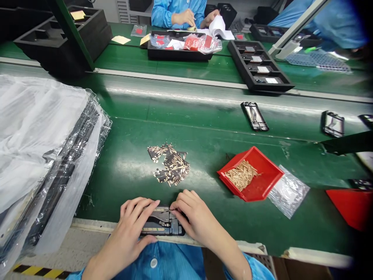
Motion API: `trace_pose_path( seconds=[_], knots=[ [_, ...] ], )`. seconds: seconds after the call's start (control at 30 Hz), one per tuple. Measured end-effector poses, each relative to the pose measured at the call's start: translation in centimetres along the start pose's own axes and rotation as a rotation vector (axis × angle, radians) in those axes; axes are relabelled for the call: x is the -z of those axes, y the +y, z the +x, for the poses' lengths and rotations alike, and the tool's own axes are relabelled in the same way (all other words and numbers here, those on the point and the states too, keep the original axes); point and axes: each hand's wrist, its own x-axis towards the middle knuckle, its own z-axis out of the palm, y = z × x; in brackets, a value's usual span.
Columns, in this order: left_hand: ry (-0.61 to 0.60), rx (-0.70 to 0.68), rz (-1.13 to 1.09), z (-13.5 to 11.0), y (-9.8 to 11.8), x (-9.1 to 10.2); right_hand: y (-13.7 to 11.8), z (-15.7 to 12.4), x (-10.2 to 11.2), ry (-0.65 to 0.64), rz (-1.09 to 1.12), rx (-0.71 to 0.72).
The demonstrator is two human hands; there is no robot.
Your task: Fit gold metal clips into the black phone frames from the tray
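At the near edge of the green table, my left hand (132,225) wraps round a dark phone frame (163,224), fingers curled over its left side. My right hand (194,216) rests on the frame's right end, its fingertips pinched together on the frame's top face; whatever small part they press is hidden. Just beyond the hands lies a loose pile of small gold-and-black parts (170,165). To the right stands a tilted red bin (250,173) holding thin gold-coloured strips.
A stack of plastic-wrapped trays (49,155) fills the left. A clear bag (288,192) lies by the red bin. Phone frames (254,116) ride the belt behind. Across the table a person in blue (177,13) handles papers over a black tray (179,52).
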Motion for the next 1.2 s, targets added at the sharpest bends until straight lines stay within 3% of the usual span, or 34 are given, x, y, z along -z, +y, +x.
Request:
trace_pose_path(
  seconds=[0.13,0.27,0.37,0.5,0.6,0.9,1.1,1.2],
  knots=[
    [0.024,-0.013,-0.039,0.2,0.1,0.3,-0.1,-0.5,-0.9,0.066,-0.083,0.050],
    [0.070,-0.086,-0.076,0.8,0.2,0.9,-1.0,-1.3,-1.5,0.187,-0.028,-0.093],
    [0.160,-0.170,-0.115,1.1,0.5,1.5,-1.9,-2.0,-1.5,0.211,0.194,-0.217],
    [0.241,-0.240,-0.144,1.4,1.2,2.4,-2.7,-2.4,-1.1,0.113,0.641,-0.394],
    [0.232,-0.231,-0.141,1.7,1.8,3.1,-2.7,-2.3,-1.0,0.103,0.842,-0.492],
    [0.195,-0.190,-0.132,2.7,2.7,3.3,-2.6,-1.8,-0.7,0.196,1.022,-0.542],
    [0.153,-0.110,-0.173,3.0,3.1,3.6,-1.6,-2.4,-0.3,0.060,1.100,-0.551],
    [0.119,-0.072,-0.182,3.2,3.3,3.6,-1.5,-2.5,-0.7,0.068,1.091,-0.551]
  ],
)
